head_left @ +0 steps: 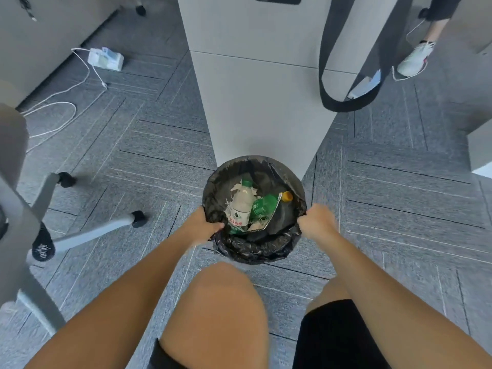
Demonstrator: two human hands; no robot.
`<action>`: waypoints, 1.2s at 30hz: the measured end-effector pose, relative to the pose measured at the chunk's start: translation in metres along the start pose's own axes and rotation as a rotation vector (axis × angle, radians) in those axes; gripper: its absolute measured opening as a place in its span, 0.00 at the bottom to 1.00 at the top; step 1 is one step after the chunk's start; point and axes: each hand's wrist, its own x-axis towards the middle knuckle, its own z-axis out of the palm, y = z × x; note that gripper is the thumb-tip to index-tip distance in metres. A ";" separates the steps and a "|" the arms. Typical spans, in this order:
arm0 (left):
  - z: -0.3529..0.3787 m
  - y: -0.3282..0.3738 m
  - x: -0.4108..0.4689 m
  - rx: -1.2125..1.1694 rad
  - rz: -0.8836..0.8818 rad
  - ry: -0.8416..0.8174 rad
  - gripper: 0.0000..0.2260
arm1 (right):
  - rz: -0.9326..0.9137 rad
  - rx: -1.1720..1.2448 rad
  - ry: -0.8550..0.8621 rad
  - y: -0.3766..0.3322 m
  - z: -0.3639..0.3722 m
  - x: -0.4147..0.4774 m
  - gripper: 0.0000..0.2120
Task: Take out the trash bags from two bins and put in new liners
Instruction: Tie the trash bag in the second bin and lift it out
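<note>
bag [253, 246]: gripping rim both sides, left hand [203, 225] and right hand [316, 221] fingers clamped on it; probably best lifting straight, keeping bottles [241, 206] inside.

Grey carpeted office floor [399, 209]
White plastic power strip [106, 58] near its far-left corner; grey metal chair base [87, 234] at left edge.

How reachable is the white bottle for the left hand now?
Probably yes: the left hand grips the bag rim right beside the white bottle, which lies uncovered on top, though it must let go first.
</note>
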 end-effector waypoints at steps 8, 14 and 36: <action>-0.004 0.019 -0.002 -0.249 0.144 0.087 0.18 | 0.144 0.320 -0.339 0.028 0.001 -0.035 0.08; -0.003 0.004 0.005 -0.466 -0.257 0.109 0.18 | 0.118 0.215 0.067 0.028 -0.034 0.013 0.17; -0.010 0.053 -0.035 -0.675 -0.056 0.289 0.07 | 0.104 0.887 -0.028 0.008 -0.059 -0.002 0.05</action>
